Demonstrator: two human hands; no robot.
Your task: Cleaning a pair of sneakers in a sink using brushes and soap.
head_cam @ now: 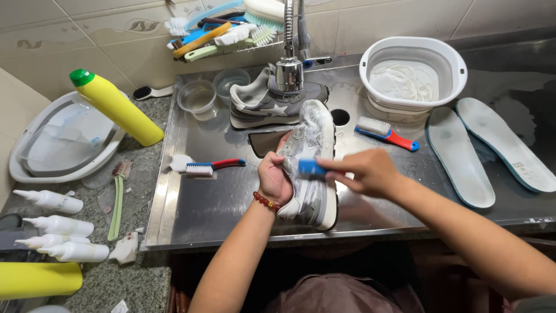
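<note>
- My left hand point(273, 181) grips the grey sneaker point(311, 168) from its left side, fingers wrapped shut around the upper, holding it tilted over the steel sink point(220, 203).
- My right hand point(365, 172) comes in from the right, its fingers point(330, 164) pinched closed on a small blue brush point(311, 168) pressed against the sneaker's side, just beside my left thumb.
- The sneaker is soapy, toe pointing away from me, sole facing right.
- A second sneaker point(260, 104) lies behind it under the tap point(289, 69).
- A red-and-blue brush point(211, 167) rests left of my hands, another point(383, 133) to the right, near the white basin point(412, 72).
- Two insoles point(492, 153) lie well apart on the right.
- A yellow bottle point(116, 107) lies on the tabletop point(121, 284) at left.
</note>
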